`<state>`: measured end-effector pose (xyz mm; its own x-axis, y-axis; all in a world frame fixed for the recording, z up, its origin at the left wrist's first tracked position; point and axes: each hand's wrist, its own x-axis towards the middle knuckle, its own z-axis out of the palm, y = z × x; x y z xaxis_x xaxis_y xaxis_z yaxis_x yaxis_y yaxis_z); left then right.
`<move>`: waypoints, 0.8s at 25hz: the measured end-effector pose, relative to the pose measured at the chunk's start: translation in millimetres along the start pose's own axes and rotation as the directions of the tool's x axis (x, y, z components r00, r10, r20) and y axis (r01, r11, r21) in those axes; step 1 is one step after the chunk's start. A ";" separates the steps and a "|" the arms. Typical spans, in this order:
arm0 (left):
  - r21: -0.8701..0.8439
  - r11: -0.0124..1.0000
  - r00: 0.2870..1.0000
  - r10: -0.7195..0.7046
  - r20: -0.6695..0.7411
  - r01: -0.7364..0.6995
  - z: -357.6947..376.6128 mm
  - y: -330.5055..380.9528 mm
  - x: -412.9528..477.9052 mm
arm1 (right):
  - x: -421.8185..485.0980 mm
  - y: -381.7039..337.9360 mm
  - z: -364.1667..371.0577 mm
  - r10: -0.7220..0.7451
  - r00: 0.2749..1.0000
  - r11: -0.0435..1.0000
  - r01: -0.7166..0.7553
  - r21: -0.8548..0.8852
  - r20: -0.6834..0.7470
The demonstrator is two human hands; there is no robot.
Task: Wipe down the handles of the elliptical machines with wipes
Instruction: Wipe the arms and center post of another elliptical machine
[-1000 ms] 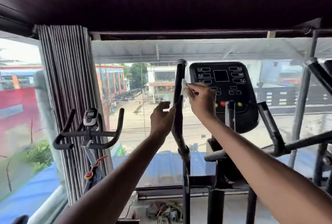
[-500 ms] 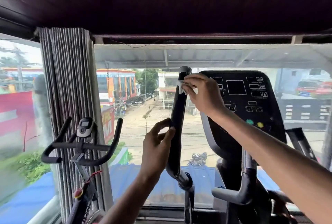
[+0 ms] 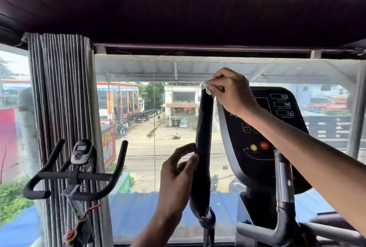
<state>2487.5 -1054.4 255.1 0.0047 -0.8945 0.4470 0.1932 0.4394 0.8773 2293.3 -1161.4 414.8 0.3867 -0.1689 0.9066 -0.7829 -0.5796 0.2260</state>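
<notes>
Elliptical handle (image 3: 204,138) stands upright at centre, black grip. Your right hand (image 3: 231,90) pinches white wipe (image 3: 207,87) against its top end. Your left hand (image 3: 178,175) curls round its middle. Console (image 3: 263,128) just right of handle. Exercise bike handlebars (image 3: 79,175), striped curtain (image 3: 65,88) at left.

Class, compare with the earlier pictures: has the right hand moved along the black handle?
Yes. The right hand, pinching the wipe, has climbed the black handle to cover its top end; a second ago that tip showed above it.
</notes>
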 end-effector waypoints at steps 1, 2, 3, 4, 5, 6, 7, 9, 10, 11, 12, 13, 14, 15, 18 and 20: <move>-0.009 1.000 1.000 -0.007 0.003 0.007 -0.4 -0.4 0.7 | 1.6 0.5 0.4 -0.015 0.999 1.000 0.016 -0.014 0.038; -0.019 1.000 1.000 -0.013 0.007 0.013 -0.9 -0.6 1.1 | 3.5 0.5 0.8 -0.025 0.998 0.999 0.028 -0.042 0.062; -0.030 0.999 1.000 -0.019 0.008 0.019 -1.3 -0.7 1.0 | 6.1 1.3 0.4 -0.011 0.998 0.998 0.015 -0.063 0.059; -0.037 0.999 1.000 -0.024 0.007 0.024 -1.3 -0.8 0.5 | 8.6 2.3 -1.2 0.018 0.999 0.998 -0.014 -0.067 0.049; -0.041 0.999 1.000 -0.026 0.009 0.026 -1.1 -0.7 0.4 | 10.9 3.1 -2.5 0.022 0.998 0.998 -0.018 -0.066 0.057; -0.043 0.999 1.000 -0.025 0.013 0.026 -1.1 -0.5 0.6 | 12.2 2.2 -2.5 0.000 0.996 0.998 0.006 -0.069 0.090; -0.047 0.999 1.000 -0.026 0.015 0.027 -1.2 -0.5 0.7 | 13.3 1.5 -1.3 -0.030 0.992 0.996 0.040 -0.082 0.121; -0.050 0.998 0.999 -0.032 0.004 0.032 -0.8 -0.3 1.3 | 20.1 3.2 -1.1 -0.013 0.994 0.994 0.024 -0.104 0.109; -0.050 0.998 0.999 -0.037 -0.003 0.037 0.2 -0.4 1.2 | 23.4 3.5 -1.6 0.003 0.993 0.994 0.010 -0.107 0.119; -0.050 0.998 0.999 -0.043 -0.007 0.042 0.4 -0.4 0.6 | 24.9 3.1 0.0 0.000 0.989 0.995 0.015 -0.102 0.148; -0.052 0.998 0.999 -0.046 -0.010 0.046 0.7 -0.3 0.5 | 25.8 2.3 2.5 -0.011 0.985 0.995 0.028 -0.099 0.172; -0.055 0.997 0.999 -0.048 -0.013 0.047 0.8 -0.1 0.3 | 27.8 1.4 3.3 -0.010 0.985 0.995 0.027 -0.094 0.174; -0.056 0.997 0.999 -0.050 -0.014 0.049 0.7 -0.3 -0.3 | 29.4 0.5 3.3 0.003 0.983 0.996 0.013 -0.085 0.183; -0.059 0.997 0.999 -0.049 -0.011 0.048 0.4 -0.1 -0.4 | 30.9 -1.2 3.6 0.004 0.975 0.997 0.014 -0.078 0.222; -0.062 0.997 0.999 -0.043 -0.003 0.043 -0.6 -0.1 -0.1 | 29.9 -5.0 3.2 -0.023 0.958 0.996 0.046 -0.074 0.286; -0.075 0.996 0.999 -0.050 0.001 0.050 -1.2 -0.6 -1.1 | 27.2 -10.2 -1.0 0.000 0.957 0.998 0.019 -0.062 0.290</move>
<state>2488.5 -1053.9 253.8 -0.0057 -0.9152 0.4029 0.2661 0.3870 0.8828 2311.3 -1159.3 437.6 0.5116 -0.3923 0.7645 -0.8040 -0.5322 0.2650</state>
